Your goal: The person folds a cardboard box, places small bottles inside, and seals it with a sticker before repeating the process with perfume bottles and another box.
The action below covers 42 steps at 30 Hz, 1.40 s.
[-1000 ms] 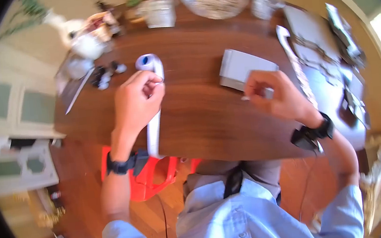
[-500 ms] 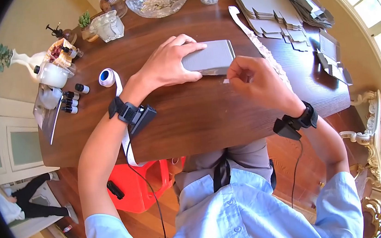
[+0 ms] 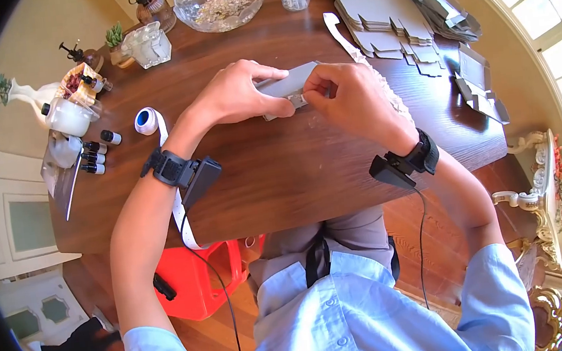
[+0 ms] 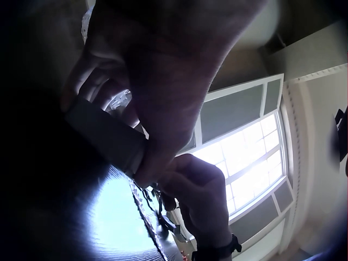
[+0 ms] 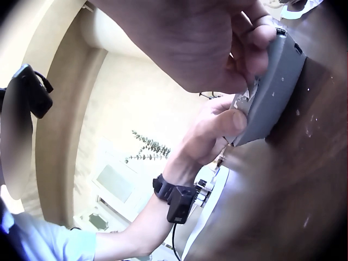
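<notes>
A small grey box (image 3: 295, 81) is tilted over the dark table in the head view. The left hand (image 3: 238, 94) grips its left end, thumb on the near side and fingers over the far side. At the box's right end the right hand (image 3: 355, 99) has its thumb and fingertips pinched together against the near edge. The right wrist view shows the grey box (image 5: 274, 89) close up, with a whitish, crinkled piece along its edge under the right hand's fingertips. What exactly those fingertips pinch is partly hidden.
Left of the hands lies a white label roll (image 3: 146, 121), its strip trailing to the table's front edge. Small bottles (image 3: 93, 158) stand farther left. Flat grey boxes (image 3: 380, 14) are stacked at the back right; a glass bowl (image 3: 222, 7) sits at the back.
The left hand left the label strip and took hold of the grey box. Since then the box has tilted and shifted left, and the right hand has come in against its edge.
</notes>
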Each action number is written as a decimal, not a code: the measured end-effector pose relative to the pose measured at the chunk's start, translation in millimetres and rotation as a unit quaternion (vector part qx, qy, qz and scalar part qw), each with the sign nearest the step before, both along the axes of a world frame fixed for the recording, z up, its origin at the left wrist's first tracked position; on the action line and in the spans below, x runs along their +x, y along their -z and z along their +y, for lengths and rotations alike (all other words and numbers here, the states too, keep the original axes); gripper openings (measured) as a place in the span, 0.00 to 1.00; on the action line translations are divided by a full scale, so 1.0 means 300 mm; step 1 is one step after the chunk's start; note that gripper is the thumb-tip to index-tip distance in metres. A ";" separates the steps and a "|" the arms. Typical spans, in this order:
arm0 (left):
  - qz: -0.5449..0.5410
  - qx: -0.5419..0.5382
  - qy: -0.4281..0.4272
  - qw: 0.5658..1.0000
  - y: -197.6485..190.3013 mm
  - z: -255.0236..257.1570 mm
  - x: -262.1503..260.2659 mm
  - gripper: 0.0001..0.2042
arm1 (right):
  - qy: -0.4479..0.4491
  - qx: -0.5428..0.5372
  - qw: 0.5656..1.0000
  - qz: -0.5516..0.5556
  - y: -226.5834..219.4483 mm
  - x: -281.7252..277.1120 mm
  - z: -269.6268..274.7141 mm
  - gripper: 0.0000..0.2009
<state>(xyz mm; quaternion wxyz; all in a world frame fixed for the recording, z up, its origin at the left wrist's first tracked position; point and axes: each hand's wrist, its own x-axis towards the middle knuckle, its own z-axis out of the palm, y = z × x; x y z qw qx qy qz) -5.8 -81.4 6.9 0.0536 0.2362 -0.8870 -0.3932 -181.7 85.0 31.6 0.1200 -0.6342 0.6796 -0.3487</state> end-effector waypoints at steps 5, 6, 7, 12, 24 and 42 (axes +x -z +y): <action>-0.002 0.024 0.008 1.000 -0.013 -0.003 -0.004 0.36 | -0.006 -0.020 0.999 0.025 -0.008 -0.002 -0.012 0.03; -0.001 0.028 0.011 1.000 -0.013 -0.004 -0.004 0.36 | -0.006 -0.010 1.000 0.026 -0.014 0.000 -0.014 0.03; -0.001 0.033 0.014 0.999 -0.015 -0.004 -0.005 0.36 | -0.006 0.000 1.000 0.027 -0.019 0.001 -0.016 0.03; -0.008 0.023 0.018 1.000 -0.028 -0.004 -0.004 0.36 | -0.018 -0.005 1.000 0.017 -0.020 0.002 -0.026 0.03; 0.004 0.021 0.018 1.000 -0.002 -0.015 -0.006 0.36 | -0.009 0.008 1.000 0.023 -0.011 -0.005 -0.039 0.04; -0.004 0.007 -0.003 1.000 -0.017 -0.001 -0.013 0.34 | 0.083 0.056 0.994 0.054 -0.005 -0.167 0.028 0.08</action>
